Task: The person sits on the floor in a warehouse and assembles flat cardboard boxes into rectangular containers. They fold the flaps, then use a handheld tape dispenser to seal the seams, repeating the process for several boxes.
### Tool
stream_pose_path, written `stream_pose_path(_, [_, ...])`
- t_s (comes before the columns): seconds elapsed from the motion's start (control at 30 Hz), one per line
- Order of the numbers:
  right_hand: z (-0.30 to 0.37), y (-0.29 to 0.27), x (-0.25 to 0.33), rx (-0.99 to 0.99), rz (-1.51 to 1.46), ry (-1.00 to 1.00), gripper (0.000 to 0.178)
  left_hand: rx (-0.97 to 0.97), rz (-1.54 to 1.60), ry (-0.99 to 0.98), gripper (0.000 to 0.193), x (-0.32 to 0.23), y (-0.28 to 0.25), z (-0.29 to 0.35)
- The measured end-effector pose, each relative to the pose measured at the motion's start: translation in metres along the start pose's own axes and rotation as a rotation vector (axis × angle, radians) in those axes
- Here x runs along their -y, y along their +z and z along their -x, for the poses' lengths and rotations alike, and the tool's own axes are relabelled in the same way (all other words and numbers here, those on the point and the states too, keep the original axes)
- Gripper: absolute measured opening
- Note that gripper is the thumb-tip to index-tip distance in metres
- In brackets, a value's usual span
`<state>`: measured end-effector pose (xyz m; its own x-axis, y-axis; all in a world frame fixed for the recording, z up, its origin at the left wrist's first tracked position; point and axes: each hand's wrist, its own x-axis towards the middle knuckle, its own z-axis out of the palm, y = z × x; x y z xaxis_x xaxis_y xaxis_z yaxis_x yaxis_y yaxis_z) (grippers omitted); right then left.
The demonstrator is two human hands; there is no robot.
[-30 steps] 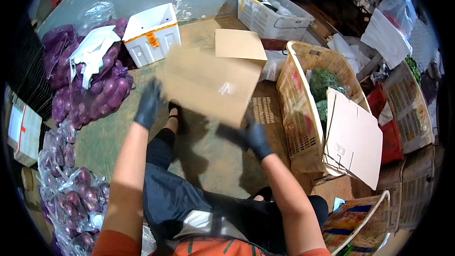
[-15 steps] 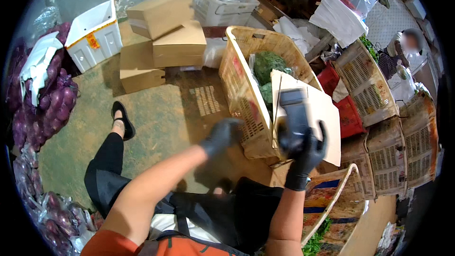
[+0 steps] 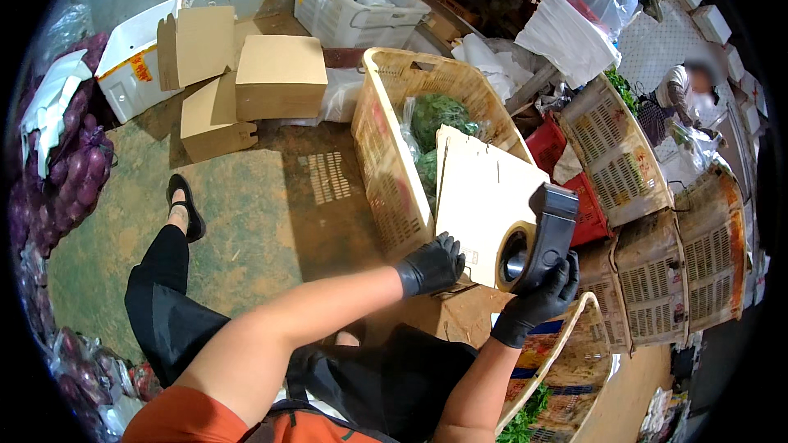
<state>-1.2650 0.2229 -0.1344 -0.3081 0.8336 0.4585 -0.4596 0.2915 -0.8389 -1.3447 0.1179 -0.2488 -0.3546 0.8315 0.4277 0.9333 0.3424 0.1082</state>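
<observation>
your right hand [image 3: 542,299] has its fingers wrapped round the lower end of the black tape dispenser [image 3: 554,230], so that's the hand nearer to it. its long axis runs up from those fingers, away from you and leaning a bit right, and the tape roll [image 3: 504,256] faces left, over toward your other hand. your left hand [image 3: 431,267] is curled in at the near left corner of the cardboard sheets [image 3: 484,193]; can't tell if those fingers actually pinch the card or just rest against it. the sheets fan out ahead and to the right of the left fingertips, filling most of the gap between your hands, and the dispenser overlaps their right edge in view, though i can't tell if it touches. they're propped against the yellow crate [image 3: 390,164], which stands just past your left fingers with bagged greens [image 3: 443,119] inside. the stained floor [image 3: 238,238] spreads out left of that hand, with brown boxes [image 3: 281,82] farther off ahead and left. on your right hand's side there's a tilted crate [image 3: 587,344] close by and stacked crates [image 3: 707,254] beyond it.
</observation>
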Motion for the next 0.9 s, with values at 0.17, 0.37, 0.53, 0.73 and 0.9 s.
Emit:
stream_pose_path(0.17, [-0.012,-0.02,0.009,-0.117,0.162,-0.224,0.028,-0.435,-0.142,-0.094,0.012,0.051,-0.056,0.032])
stream_pose_path(0.37, [-0.025,-0.025,-0.025,-0.097,0.181,-0.381,0.038,-0.496,-0.332,-0.518,0.02,0.097,-0.184,0.135])
stream_pose_path(0.53, [-0.034,-0.022,-0.104,0.191,0.809,-0.482,0.045,-0.523,-0.337,-0.795,0.012,0.068,-0.211,0.198])
stream_pose_path(0.73, [0.006,0.021,-0.09,0.368,1.222,-0.618,0.041,-0.548,-0.375,-0.958,0.013,0.023,-0.183,0.28])
stream_pose_path(0.9, [0.099,0.06,-0.084,0.752,0.403,-0.124,0.031,-0.102,-0.213,-1.048,0.016,-0.008,-0.098,0.303])
